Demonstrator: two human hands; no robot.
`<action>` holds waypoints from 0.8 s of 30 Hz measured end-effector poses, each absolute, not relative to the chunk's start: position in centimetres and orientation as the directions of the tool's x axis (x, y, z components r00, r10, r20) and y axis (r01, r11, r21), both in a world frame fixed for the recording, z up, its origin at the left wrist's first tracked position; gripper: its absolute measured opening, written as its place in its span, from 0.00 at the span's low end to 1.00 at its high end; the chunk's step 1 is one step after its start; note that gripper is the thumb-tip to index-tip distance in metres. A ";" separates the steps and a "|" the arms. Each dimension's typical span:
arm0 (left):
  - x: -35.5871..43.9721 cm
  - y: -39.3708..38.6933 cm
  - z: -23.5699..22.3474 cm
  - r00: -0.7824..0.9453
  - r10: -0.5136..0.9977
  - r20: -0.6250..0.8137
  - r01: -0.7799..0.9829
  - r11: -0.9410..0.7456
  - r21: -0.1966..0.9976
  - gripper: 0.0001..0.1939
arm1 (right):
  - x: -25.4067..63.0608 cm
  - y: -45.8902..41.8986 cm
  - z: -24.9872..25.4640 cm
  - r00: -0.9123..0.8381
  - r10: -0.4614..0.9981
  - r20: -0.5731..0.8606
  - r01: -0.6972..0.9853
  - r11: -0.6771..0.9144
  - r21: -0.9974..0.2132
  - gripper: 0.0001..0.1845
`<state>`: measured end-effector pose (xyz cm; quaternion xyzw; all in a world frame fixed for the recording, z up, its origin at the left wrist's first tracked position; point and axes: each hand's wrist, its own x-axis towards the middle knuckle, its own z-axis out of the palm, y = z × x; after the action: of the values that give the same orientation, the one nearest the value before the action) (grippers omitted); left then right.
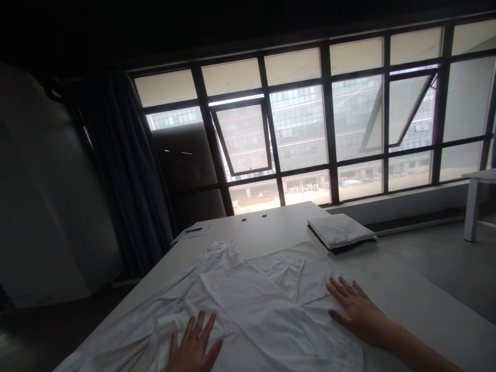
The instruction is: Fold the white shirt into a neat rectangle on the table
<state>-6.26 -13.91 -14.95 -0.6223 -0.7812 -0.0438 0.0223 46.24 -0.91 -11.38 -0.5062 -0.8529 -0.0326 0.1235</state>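
A white shirt (256,305) lies spread out on the white table (418,305), partly folded, with its collar near the middle. My left hand (194,346) rests flat on the shirt's lower left part, fingers spread. My right hand (354,310) lies flat on the shirt's right edge, fingers stretched out. Neither hand holds anything.
A folded stack of white and dark cloth (340,231) sits at the table's far right. A sheet of paper with a blue pen (194,231) lies at the far left corner. Large windows (302,129) and a dark curtain (124,170) stand behind. Another white table (478,201) is at the right.
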 end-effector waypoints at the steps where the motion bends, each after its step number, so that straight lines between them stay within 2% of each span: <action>1: -6.3 -13.5 -14.5 -0.211 0.973 0.091 0.977 0.207 0.044 0.38 | 45.9 -0.8 -11.3 -0.447 0.861 0.241 0.878 0.474 -0.063 0.43; 7: -7.3 -10.1 -12.5 -0.128 0.981 0.145 0.987 0.112 0.112 0.36 | 44.4 0.7 -10.6 -0.395 0.887 0.239 0.908 0.416 -0.044 0.45; 10: -7.2 -9.5 -12.3 -0.148 0.976 0.162 0.985 0.131 0.112 0.35 | 44.4 1.2 -11.0 -0.379 0.886 0.267 0.915 0.402 -0.035 0.44; 13: -6.8 -10.6 -11.6 -0.208 0.960 0.187 0.977 0.198 0.074 0.34 | 44.6 1.2 -11.3 -0.371 0.865 0.336 0.918 0.398 -0.009 0.40; 15: -5.9 -12.1 -10.6 -0.166 0.960 0.224 0.985 0.154 0.073 0.30 | 44.4 0.5 -10.8 -0.375 0.827 0.418 0.913 0.409 0.011 0.33; 17: -4.3 -13.4 -9.5 -0.043 0.963 0.266 0.994 0.015 0.105 0.25 | 43.5 -1.2 -9.8 -0.451 0.748 0.487 0.866 0.498 0.036 0.26; 19: -1.6 -14.1 -9.2 0.144 0.942 0.302 0.971 -0.194 0.141 0.23 | 41.8 -3.7 -8.8 -0.596 0.630 0.498 0.749 0.660 0.062 0.19; 21: 2.1 -14.1 -10.3 0.396 0.863 0.314 0.882 -0.453 0.131 0.22 | 39.6 -6.3 -8.7 -0.723 0.502 0.475 0.599 0.798 0.067 0.12; 22: 4.0 -14.0 -11.5 0.517 0.803 0.297 0.817 -0.566 0.107 0.18 | 38.4 -7.4 -9.1 -0.760 0.430 0.487 0.530 0.844 0.081 0.12; 24: 7.8 -13.7 -14.4 0.681 0.660 0.317 0.686 -0.726 0.038 0.19 | 36.1 -9.0 -11.2 -0.799 0.243 0.550 0.408 0.891 0.199 0.13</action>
<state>7.78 -13.69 -14.43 -0.9158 -0.3675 -0.1564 0.0420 36.09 -8.96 -11.17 -0.1740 -0.9355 -0.1558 0.2652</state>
